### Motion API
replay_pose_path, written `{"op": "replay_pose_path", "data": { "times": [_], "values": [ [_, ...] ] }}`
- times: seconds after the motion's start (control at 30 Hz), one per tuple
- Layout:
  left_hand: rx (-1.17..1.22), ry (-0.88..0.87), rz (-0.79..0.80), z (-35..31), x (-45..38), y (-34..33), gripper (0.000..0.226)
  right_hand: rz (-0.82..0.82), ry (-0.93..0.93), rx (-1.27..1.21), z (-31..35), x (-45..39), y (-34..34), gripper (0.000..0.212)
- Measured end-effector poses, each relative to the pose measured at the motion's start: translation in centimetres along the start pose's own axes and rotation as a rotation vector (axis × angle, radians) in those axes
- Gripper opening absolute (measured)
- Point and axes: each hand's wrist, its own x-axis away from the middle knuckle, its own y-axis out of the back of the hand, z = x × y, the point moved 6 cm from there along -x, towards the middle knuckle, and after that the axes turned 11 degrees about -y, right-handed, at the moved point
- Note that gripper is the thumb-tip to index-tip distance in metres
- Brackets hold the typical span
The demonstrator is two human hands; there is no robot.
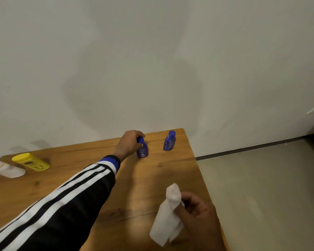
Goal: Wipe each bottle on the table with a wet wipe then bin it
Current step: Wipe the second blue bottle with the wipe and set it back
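Two small blue bottles stand upright near the far right corner of the wooden table [65,178]. My left hand [128,144], reaching across in a black sleeve with white stripes, grips the nearer blue bottle [142,149] around its cap and neck. The second blue bottle [169,141] stands free just to its right. Close to me at the table's right edge, my right hand [198,212] holds a crumpled white wet wipe [166,220] that hangs down from the fingers.
A yellow bottle [31,162] lies on its side at the far left of the table. A pale pink-white bottle [6,169] lies beside it at the left edge. The wall runs behind the table. Grey floor [261,187] lies to the right.
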Motion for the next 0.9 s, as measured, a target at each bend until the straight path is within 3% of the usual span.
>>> {"op": "replay_pose_path", "data": {
  "times": [0.17,0.37,0.53,0.77,0.83,0.9],
  "values": [
    [-0.001,-0.007,-0.01,-0.2,0.2,-0.4,0.042,-0.036,0.079,-0.012,3.1,-1.9,0.7,0.011],
    [-0.015,-0.011,0.014,-0.6,0.4,-0.7,0.047,-0.071,0.174,-0.046,5.6,-3.1,1.5,0.015],
    [-0.037,-0.015,0.014,-0.6,0.6,-0.7,0.056,-0.139,0.147,-0.124,5.8,-4.2,3.1,0.017],
    [-0.36,-0.333,-0.099,-5.7,-0.7,0.5,0.055,-0.206,0.109,-0.237,5.0,-5.4,5.7,0.032],
    [-0.323,-0.411,-0.098,-7.8,-1.7,0.1,0.054,-0.214,0.099,-0.268,4.7,-5.7,6.3,0.03],
    [-0.188,-0.369,-0.084,-9.2,-2.8,-0.6,0.055,-0.215,0.103,-0.293,4.8,-5.8,6.9,0.026]
  ]
}}
